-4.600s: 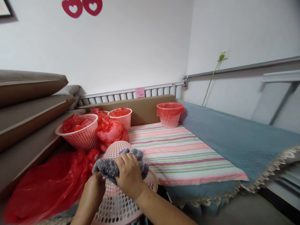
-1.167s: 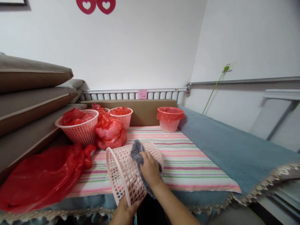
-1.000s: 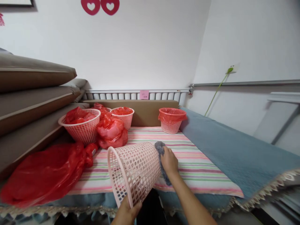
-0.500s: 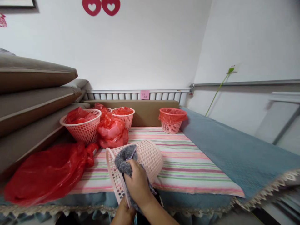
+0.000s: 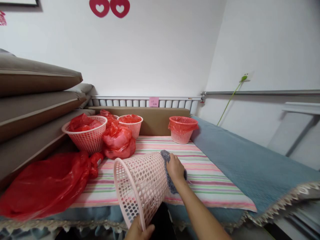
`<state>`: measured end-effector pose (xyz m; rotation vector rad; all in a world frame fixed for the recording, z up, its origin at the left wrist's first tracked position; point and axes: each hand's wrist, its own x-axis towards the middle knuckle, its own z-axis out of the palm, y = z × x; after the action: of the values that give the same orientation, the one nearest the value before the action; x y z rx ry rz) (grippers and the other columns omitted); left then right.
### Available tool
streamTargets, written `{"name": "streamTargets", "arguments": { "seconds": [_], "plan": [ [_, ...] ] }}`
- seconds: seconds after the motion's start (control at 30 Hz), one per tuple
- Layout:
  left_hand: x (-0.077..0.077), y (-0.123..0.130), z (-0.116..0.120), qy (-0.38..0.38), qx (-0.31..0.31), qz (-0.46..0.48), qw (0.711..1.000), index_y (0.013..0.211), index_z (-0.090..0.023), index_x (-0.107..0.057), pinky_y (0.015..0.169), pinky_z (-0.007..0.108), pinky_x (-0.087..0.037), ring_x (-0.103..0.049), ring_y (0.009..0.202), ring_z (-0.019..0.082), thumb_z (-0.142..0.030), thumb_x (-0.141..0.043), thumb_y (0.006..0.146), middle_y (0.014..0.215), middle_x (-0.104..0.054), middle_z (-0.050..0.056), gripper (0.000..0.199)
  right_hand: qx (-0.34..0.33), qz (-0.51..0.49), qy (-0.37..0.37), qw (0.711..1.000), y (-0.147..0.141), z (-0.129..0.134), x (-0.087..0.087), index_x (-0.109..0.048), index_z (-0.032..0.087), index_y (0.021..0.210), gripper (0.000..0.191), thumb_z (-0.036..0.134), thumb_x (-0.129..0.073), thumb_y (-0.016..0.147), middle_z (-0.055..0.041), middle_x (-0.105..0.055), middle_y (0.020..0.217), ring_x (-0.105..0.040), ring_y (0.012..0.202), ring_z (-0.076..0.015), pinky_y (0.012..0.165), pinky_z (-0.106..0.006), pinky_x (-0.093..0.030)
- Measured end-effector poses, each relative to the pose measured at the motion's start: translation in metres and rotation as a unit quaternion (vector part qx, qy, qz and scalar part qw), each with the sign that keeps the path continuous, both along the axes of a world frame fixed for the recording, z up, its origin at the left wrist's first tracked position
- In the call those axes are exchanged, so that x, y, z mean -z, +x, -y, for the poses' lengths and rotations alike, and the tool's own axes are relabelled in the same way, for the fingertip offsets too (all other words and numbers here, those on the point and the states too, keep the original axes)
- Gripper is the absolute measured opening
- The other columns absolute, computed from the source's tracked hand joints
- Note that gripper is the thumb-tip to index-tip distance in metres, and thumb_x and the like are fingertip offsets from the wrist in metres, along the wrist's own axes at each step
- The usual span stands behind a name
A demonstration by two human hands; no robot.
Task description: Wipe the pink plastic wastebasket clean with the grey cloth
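A pale pink perforated plastic basket (image 5: 150,176) lies tipped on its side, its open mouth facing left. My left hand (image 5: 140,230) grips the rim at the lower edge, thumb outside and fingers inside. Bunched in my right hand (image 5: 175,168) is a grey cloth (image 5: 171,181), pressed against the basket's base on the right. The right fingers are closed over the cloth and partly hidden from me. Beneath the basket spreads a striped cloth (image 5: 210,185).
Baskets with red plastic bags, one at left (image 5: 87,136) and one farther back (image 5: 133,128), stand near a red bag bundle (image 5: 118,141). A loose red bag (image 5: 47,183) lies front left. Another lined basket (image 5: 182,131) stands back right. Stacked cushions (image 5: 37,103) border the left.
My right hand has moved the grey cloth from the basket's rim side to its base at the right. The basket has turned slightly, showing more of its side. My left hand stays on the rim.
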<state>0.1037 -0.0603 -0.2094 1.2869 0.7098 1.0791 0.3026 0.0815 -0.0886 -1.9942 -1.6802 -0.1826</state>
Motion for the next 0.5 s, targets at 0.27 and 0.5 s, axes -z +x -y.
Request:
{"name": "streamTargets", "arguments": {
  "seconds": [0.27,0.5],
  "plan": [
    [-0.118,-0.003,-0.015,-0.103,-0.115,0.126,0.98,0.131,-0.014,-0.046,0.101,0.05,-0.04,-0.054,0.118,0.036,-0.019,-0.074,0.063,0.128,-0.06,0.019,0.074,0.007,-0.031,-0.019,0.999,-0.009,0.008,-0.002,-0.053,0.017,0.112,0.028,0.02,-0.048,0.085,-0.0099,-0.064,0.105,-0.062,0.093,-0.0208,0.07,-0.027,-0.04],
    [-0.101,0.006,-0.002,-0.095,-0.115,0.141,0.979,0.122,-0.017,-0.056,0.102,0.04,-0.039,-0.059,0.112,0.028,-0.013,-0.071,0.062,0.112,-0.071,0.01,0.062,-0.129,-0.14,-0.016,0.982,-0.074,0.058,-0.022,-0.057,0.018,0.107,0.029,0.015,-0.05,0.079,-0.0091,-0.066,0.104,-0.061,0.098,-0.0216,0.08,-0.028,-0.042]
  ]
}}
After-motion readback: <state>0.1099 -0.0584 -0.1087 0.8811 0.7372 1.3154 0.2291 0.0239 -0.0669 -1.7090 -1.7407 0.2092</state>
